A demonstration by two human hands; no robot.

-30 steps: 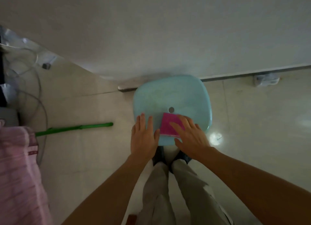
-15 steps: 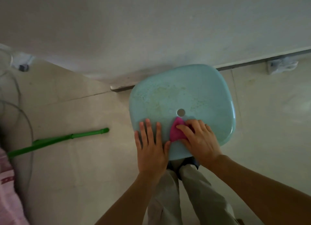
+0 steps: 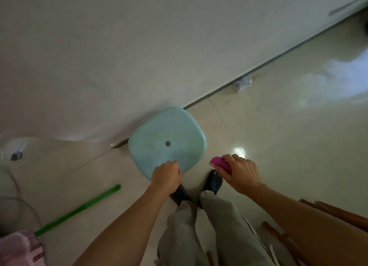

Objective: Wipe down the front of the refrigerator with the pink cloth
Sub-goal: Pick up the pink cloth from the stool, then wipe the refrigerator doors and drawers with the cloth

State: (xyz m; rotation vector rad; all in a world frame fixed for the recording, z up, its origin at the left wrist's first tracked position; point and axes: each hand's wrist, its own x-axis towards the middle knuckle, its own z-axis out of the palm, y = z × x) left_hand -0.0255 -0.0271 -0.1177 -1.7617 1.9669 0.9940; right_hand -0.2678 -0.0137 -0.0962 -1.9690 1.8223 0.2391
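My right hand (image 3: pixel 242 174) grips the folded pink cloth (image 3: pixel 221 164), my left hand (image 3: pixel 167 177) curls over the stool's (image 3: pixel 167 140) near edge; the refrigerator (image 3: pixel 139 56) front looks unwiped.

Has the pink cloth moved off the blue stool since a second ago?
Yes. The pink cloth has left the stool seat; the right hand holds it off the stool's right edge, above the floor.

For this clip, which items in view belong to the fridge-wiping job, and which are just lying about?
Job:
- pink cloth, bunched in the right hand
- refrigerator front, the pale surface ahead

Lying about:
- light blue stool, left hand at its near edge
- green handle on the floor
- cables at left
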